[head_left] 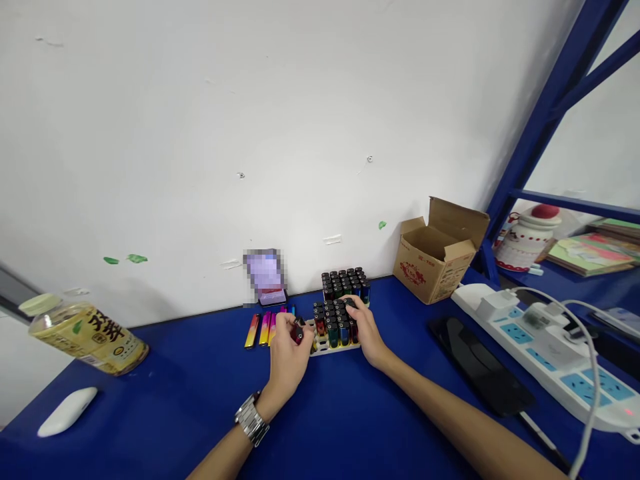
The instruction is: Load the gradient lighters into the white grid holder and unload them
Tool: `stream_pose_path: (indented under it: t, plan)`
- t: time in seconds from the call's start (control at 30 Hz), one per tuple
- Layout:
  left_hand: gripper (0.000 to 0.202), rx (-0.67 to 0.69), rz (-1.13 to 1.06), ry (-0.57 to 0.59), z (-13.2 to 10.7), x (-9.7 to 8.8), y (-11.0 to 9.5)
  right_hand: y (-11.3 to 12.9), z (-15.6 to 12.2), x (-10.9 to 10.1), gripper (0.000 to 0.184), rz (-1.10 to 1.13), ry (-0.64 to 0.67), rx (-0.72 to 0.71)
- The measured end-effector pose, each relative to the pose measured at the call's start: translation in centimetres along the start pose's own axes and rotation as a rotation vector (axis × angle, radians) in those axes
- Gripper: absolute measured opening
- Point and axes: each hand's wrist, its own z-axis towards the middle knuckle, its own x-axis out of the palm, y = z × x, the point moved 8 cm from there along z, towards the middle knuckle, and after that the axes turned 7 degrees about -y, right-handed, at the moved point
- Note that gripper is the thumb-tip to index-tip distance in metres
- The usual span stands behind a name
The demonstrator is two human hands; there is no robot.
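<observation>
Main thing from my end of the head feed is the dark red lighter (pixel 299 335) (well, looks like a lighter, black top), held just beside the left end of the white tray (pixel 320 353). It seems tilted, but the fingers cover too much for me to be sure, or to tell if there's a second one in there.

For doing this bit well, imo a light pinch beats a squeeze: body kept lined up with the tray's holes, knuckles clear of the standing lighters (pixel 344 335) so none get knocked. A steadying hand on the far side is a good habit too, as long as it doesn't push.

Hands, then. My left hand (pixel 289 358) is curled nearly closed, thumb and fingers pinching the lighter. My right hand (pixel 369 333) is loosely arched, thumb and fingers a bit apart, around the right end of the standing batch, fingertips at the black tops. Can't tell how hard it presses, if at all.

Further out: a back block of lighters (pixel 345 279) right behind, slim yellow-and-pink ones (pixel 253 331) lying left of the tray, a cardboard box (pixel 423 267) off to the right, and a drink bottle (pixel 95 337) way left.
</observation>
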Motion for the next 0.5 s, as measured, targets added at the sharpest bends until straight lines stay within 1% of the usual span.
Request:
stream_pose_path:
  t: [0.03, 0.17, 0.2, 0.27, 0.37, 0.4, 0.43, 0.5]
  plan:
    - [0.014, -0.002, 0.003, 0.017, 0.1, 0.2, 0.1, 0.0, 0.0, 0.0, 0.023, -0.001, -0.005, 0.002]
    - [0.017, 0.020, 0.035, 0.186, 0.0, 2.1, -0.1, 0.2, 0.0, -0.1, 0.023, -0.015, -0.015, 0.002]
    - [0.020, 0.019, 0.041, 0.208, 0.0, 2.4, -0.1, 0.2, 0.0, -0.1, 0.023, -0.020, -0.015, -0.001]
    - [0.023, 0.026, 0.031, 0.191, 0.2, 2.3, -0.3, 0.3, 0.0, -0.1, 0.023, -0.025, -0.012, -0.006]
    - [0.027, 0.029, -0.008, 0.068, 0.8, 1.0, -0.3, 0.3, -0.1, -0.1, 0.023, -0.029, -0.003, -0.012]
    - [0.029, 0.026, -0.008, 0.045, 1.0, 0.7, -0.2, 0.3, -0.1, -0.1, 0.023, -0.031, 0.000, -0.014]
    - [0.029, 0.026, 0.004, 0.046, 1.2, 0.6, -0.1, 0.3, -0.1, -0.1, 0.023, -0.032, 0.002, -0.014]
    - [0.030, 0.049, 0.046, 0.115, 1.3, 1.0, -0.1, 0.2, -0.1, -0.1, 0.023, -0.028, 0.001, -0.010]
